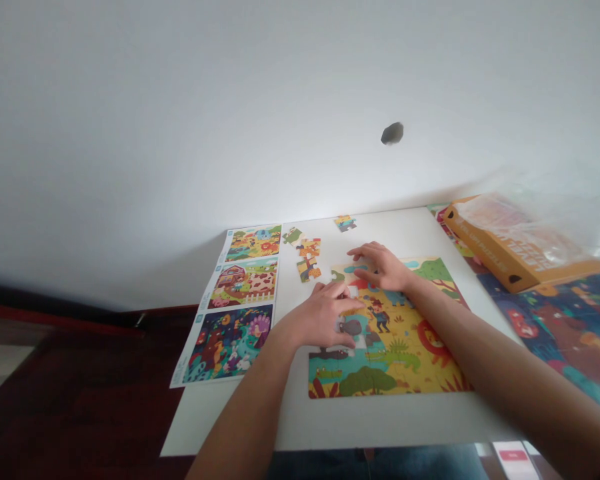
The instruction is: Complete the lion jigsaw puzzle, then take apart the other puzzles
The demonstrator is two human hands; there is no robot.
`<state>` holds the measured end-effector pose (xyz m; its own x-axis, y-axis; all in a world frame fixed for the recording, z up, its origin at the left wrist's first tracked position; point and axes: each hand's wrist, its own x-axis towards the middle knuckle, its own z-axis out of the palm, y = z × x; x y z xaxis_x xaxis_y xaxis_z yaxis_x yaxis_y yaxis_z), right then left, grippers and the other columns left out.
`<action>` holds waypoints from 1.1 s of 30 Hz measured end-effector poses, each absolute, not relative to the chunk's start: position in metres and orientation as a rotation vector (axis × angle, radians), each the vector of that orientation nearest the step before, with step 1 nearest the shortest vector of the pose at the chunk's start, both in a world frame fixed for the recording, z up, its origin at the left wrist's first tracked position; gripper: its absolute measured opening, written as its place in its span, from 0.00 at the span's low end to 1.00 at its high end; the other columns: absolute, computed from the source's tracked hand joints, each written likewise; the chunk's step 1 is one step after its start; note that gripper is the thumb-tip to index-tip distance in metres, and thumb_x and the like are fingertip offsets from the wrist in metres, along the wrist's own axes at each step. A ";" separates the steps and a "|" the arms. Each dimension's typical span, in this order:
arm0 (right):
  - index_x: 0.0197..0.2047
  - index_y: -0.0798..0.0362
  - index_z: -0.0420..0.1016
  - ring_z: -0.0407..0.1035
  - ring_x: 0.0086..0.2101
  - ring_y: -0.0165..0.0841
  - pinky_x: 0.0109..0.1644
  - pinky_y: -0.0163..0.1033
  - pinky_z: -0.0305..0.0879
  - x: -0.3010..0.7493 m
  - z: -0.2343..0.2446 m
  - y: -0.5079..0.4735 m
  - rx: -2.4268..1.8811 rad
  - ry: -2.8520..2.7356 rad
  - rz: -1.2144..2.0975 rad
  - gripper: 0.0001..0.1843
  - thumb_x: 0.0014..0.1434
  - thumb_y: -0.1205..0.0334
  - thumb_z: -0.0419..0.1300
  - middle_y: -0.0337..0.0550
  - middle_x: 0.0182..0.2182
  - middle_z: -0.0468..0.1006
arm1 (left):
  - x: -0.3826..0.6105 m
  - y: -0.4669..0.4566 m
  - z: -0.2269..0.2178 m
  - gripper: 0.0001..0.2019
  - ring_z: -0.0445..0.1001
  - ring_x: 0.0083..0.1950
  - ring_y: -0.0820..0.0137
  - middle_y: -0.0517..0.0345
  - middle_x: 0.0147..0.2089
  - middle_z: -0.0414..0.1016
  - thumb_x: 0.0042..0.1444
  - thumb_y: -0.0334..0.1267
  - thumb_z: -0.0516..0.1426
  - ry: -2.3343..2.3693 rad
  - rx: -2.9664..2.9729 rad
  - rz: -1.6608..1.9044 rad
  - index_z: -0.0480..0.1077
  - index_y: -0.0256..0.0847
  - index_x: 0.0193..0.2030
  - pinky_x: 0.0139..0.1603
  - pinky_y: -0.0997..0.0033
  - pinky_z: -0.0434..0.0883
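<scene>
White wall (220, 113) fills the upper view, marked by one dark patch (393, 133). Below it, white table (295, 430) runs up to the wall.

Partly assembled animal puzzle (395, 373) lies flat on the table in front of me, under both my hands; white table shows through gaps in its left half. Dark puzzle (585, 327) lies to my right, cut off by the view's edge. Orange box (495, 250) rests partly over it, clear plastic (545, 227) on top. Picture sheet (240, 293), three scenes, lies along the table's left side.

My left hand (325, 317) is over the puzzle's left part, thumb and forefinger wide apart, grey hippo (351, 327) showing between them; whether I grip that piece, I cannot tell. My right hand (383, 267) is at the puzzle's upper edge, fingers half curled, thumb parted from forefinger, grasping nothing visible.

Loose pieces, beyond my left hand: green piece (293, 236), orange piece (310, 247), yellow piece (308, 269). Blue-and-yellow piece (345, 224) lies apart, near the wall.
</scene>
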<state>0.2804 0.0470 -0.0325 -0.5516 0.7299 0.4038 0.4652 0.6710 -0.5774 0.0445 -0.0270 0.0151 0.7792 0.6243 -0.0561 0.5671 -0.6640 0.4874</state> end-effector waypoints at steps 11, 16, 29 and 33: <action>0.55 0.51 0.72 0.69 0.43 0.42 0.51 0.50 0.63 0.281 -0.032 0.046 -0.933 -2.250 0.540 0.21 0.60 0.55 0.61 0.48 0.42 0.78 | 0.041 -0.030 0.021 0.32 0.66 0.58 0.56 0.53 0.54 0.70 0.45 0.51 0.66 0.850 2.491 0.036 0.70 0.50 0.59 0.63 0.56 0.57; 0.54 0.51 0.72 0.70 0.43 0.42 0.52 0.50 0.63 0.281 -0.032 0.047 -0.936 -2.261 0.534 0.20 0.60 0.55 0.61 0.48 0.42 0.78 | 0.038 -0.029 0.020 0.32 0.66 0.58 0.56 0.56 0.54 0.72 0.45 0.54 0.67 0.851 2.447 0.029 0.71 0.51 0.58 0.65 0.54 0.53; 0.52 0.50 0.74 0.70 0.42 0.42 0.52 0.50 0.63 0.279 -0.030 0.046 -0.926 -2.263 0.519 0.18 0.60 0.55 0.60 0.48 0.41 0.79 | 0.053 -0.037 0.020 0.26 0.57 0.62 0.49 0.52 0.54 0.58 0.43 0.58 0.67 0.760 2.477 0.117 0.75 0.60 0.51 0.66 0.42 0.50; 0.51 0.51 0.75 0.70 0.43 0.41 0.52 0.49 0.63 0.279 -0.031 0.047 -0.928 -2.268 0.514 0.17 0.60 0.56 0.60 0.48 0.40 0.79 | 0.050 -0.035 0.020 0.27 0.57 0.61 0.48 0.51 0.55 0.59 0.42 0.59 0.67 0.827 2.457 0.120 0.75 0.58 0.51 0.65 0.41 0.51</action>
<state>0.2793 0.0465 -0.0306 -0.5557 0.7279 0.4018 0.4833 0.6760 -0.5562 0.0499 -0.0348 0.0200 0.8079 0.5833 -0.0843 0.5352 -0.6661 0.5195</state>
